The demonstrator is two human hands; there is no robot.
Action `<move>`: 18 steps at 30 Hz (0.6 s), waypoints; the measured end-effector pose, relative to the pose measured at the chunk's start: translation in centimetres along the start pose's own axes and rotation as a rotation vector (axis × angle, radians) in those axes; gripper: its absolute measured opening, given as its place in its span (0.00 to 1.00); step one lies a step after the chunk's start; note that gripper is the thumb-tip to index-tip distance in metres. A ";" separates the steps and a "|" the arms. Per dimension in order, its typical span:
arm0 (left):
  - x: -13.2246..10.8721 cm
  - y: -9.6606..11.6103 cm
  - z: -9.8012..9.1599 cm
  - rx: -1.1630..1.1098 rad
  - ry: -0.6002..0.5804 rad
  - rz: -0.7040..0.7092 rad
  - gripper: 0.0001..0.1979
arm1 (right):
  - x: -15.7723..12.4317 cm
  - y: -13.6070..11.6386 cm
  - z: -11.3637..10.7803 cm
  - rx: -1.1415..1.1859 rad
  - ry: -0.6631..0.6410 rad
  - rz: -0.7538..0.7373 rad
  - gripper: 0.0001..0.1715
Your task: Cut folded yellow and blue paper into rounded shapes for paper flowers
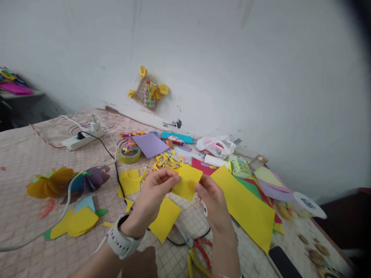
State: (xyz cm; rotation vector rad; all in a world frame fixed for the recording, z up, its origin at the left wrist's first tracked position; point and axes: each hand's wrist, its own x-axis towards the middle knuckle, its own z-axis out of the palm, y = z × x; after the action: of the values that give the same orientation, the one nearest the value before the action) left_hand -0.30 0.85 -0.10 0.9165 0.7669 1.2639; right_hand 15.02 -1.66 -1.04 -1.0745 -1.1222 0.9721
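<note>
Both my hands hold one small yellow paper square (188, 181) above the table. My left hand (153, 200), with a white watch on its wrist, pinches the square's left edge. My right hand (213, 202) pinches its right edge. Under the hands lies another yellow paper square (165, 219). Scissors with red and yellow handles (194, 251) lie just below my right wrist. A large yellow sheet (246, 206) rests to the right on a stack of green, red and purple sheets.
A white power strip (82, 140) with black and white cables sits at the back left. Paper flowers (65, 181), a tape roll (130, 153), a purple sheet (150, 144), a white plastic bag (216, 144), a green box (240, 166) and a black phone (282, 262) lie around.
</note>
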 end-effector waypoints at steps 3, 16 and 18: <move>-0.7 0.4 0.2 -0.010 -0.043 -0.025 0.07 | -0.5 -0.6 0.3 0.124 -0.076 0.037 0.11; -1.2 0.9 -0.2 -0.310 -0.406 -0.365 0.12 | -1.5 -1.6 0.2 0.197 -0.005 0.043 0.10; -1.2 0.6 -0.1 -0.339 -0.439 -0.403 0.13 | -1.7 -1.8 0.2 0.204 0.004 0.044 0.10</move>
State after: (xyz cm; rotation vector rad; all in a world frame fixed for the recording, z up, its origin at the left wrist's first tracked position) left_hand -0.90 -0.26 0.40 0.6823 0.3486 0.7665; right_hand 14.60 -3.61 0.43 -0.9379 -0.9767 1.0938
